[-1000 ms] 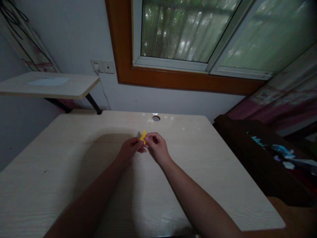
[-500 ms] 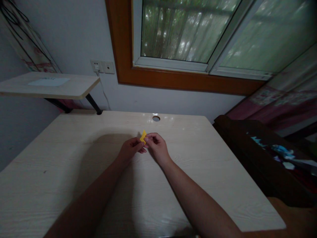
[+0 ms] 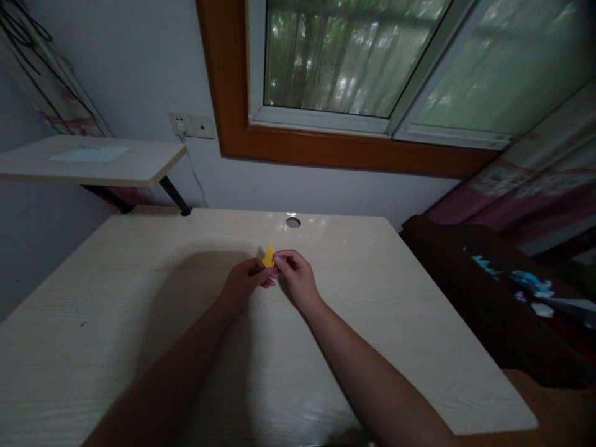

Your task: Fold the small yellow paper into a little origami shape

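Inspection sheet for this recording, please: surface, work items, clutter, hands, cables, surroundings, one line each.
Surface: pale wood-grain desk with a round hole near its far edge.
Work items: one small yellow piece, partly hidden by fingers; its material is unclear.
Clutter: a pale sheet on the raised shelf; blue items on dark furniture at right.
Hands: left hand and right hand both pinch the yellow piece.
Cables: white cable at the wall socket; dark cables hang upper left.
Surroundings: wood-framed window, patterned curtain at right.
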`<control>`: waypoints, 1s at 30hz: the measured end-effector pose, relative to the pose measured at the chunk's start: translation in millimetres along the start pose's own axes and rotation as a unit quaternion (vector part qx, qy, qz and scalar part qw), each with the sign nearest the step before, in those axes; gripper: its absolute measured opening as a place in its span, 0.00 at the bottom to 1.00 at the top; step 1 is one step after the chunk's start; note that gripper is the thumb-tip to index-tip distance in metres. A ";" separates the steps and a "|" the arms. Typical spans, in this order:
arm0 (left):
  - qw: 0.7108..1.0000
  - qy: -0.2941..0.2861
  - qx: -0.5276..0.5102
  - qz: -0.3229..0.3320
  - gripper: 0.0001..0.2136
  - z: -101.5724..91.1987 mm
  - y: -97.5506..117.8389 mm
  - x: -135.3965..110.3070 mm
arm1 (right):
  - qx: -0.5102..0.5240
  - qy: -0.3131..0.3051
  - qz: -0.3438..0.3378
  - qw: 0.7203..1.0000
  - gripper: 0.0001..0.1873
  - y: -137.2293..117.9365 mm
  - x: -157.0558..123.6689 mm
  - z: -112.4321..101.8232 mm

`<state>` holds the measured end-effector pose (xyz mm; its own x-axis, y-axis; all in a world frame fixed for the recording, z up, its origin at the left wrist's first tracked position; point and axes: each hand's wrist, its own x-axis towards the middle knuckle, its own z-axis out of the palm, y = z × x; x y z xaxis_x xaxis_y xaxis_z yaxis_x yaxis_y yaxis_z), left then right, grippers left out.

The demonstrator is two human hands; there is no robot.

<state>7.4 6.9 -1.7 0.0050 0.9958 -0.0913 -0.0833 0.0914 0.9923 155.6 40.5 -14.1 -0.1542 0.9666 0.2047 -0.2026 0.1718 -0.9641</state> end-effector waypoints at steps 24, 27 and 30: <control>0.999 -0.036 -0.028 0.021 0.13 -6.2 -8.1 -1.3 | -0.027 -0.007 -0.013 1.000 0.10 1.6 -2.5 -1.2; 0.999 -0.036 -0.029 0.025 0.13 -5.6 -8.4 -0.6 | -0.022 -0.012 -0.013 1.000 0.09 1.8 -2.5 -1.2; 0.999 -0.034 -0.021 0.028 0.13 -5.0 -9.1 0.3 | -0.024 -0.011 -0.012 1.000 0.09 1.6 -2.7 -0.8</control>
<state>3.2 6.3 -11.3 0.0678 0.9973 -0.0293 -0.1270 0.0377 0.9912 156.5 38.3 -16.3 -0.1712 0.9576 0.2317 -0.1598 0.2051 -0.9656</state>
